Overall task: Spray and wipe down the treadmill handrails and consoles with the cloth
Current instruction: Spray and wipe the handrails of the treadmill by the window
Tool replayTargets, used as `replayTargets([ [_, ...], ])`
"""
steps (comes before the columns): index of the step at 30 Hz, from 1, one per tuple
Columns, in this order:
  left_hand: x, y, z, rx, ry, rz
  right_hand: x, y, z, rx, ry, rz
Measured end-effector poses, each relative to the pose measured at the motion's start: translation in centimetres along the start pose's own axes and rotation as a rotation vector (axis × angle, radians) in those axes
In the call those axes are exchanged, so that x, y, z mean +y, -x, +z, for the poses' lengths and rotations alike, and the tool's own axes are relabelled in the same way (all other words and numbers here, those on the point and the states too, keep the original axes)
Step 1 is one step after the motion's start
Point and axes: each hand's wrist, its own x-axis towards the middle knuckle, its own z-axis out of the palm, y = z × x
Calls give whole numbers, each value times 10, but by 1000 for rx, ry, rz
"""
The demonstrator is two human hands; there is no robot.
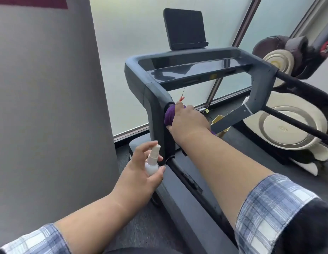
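Gripping a purple cloth [170,114] around the treadmill handrail [159,101], the right hand [187,121] — left hand [141,173], below the handrail, holds a spray bottle [152,160]

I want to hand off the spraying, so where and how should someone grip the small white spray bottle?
Grip the small white spray bottle around its rounded lower body, coming from its left side, as the left hand does now. It stands nearly upright with a narrow neck and nozzle on top, so keep that free for a fingertip.
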Motion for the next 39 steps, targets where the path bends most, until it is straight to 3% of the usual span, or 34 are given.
replayTargets([
  [8,-7,-35,-3,-68,39,64,-10,-15,2,47,29,-12],
  [13,5,-36,12,-151,47,55,8,1,-3,-6,-38,-10],
  [26,50,37,78,-210,93,75,128,156,-1,21,-141,15],
  [33,73,99,120,-241,43,32,195,259,15,227,-101,-20],
  [39,88,142,148,-164,-16,30,228,306,82,572,-646,36],
])
